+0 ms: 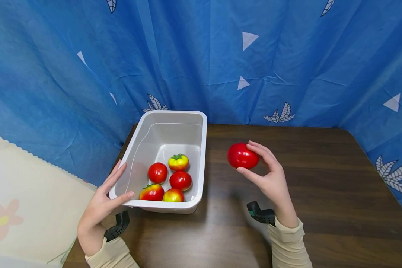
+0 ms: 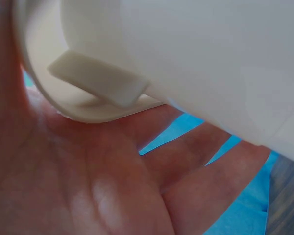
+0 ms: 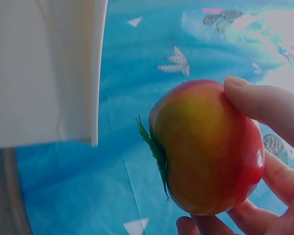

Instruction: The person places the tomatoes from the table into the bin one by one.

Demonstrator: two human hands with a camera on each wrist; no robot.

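My right hand [image 1: 271,178] holds a shiny toy tomato [image 1: 242,156] between thumb and fingers, above the table to the right of a pale plastic bin [image 1: 203,156]. From the right wrist, the tomato [image 3: 206,152] appears yellow-orange and red, its green leafy top facing left towards the bin. At the bin's near left corner, my left hand [image 1: 100,204] grips the rim, thumb over the front edge and fingers along the left side. Inside lie several red and yellow toy tomatoes [image 1: 158,173], gathered at the near end.
A dark brown wooden table [image 1: 321,186] carries the bin. Blue curtain cloth [image 1: 201,56] with white triangles and leaf prints hangs behind and around it. Pale flowered cloth [image 1: 26,201] lies at the left. Black wrist mounts [image 1: 261,213] sit on both wrists.
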